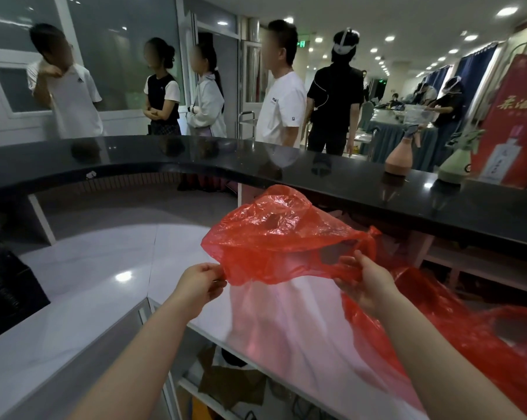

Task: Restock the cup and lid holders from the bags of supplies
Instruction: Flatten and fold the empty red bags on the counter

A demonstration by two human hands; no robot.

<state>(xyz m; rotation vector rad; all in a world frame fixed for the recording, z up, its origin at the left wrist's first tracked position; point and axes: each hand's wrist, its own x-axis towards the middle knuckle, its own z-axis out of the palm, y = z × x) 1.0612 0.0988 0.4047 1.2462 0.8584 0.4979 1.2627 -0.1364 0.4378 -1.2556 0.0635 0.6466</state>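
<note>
Now both hands' grip, L [200, 283] & R [367, 283], on red bag [274, 234] edges.

Black counter [362, 183], pink spray bottle [400, 154], green spray bottle [456, 168], red box [511, 122], five bystanders

Two bare forearms enter from 6 o'clock; no sleeves reach the wrists. Left hand [200, 283] and right hand [367, 281]: no rings, watches or gloves seen.

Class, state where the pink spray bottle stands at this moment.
In the head view, the pink spray bottle stands at upper right on the black counter, just left of the green spray bottle.
</note>
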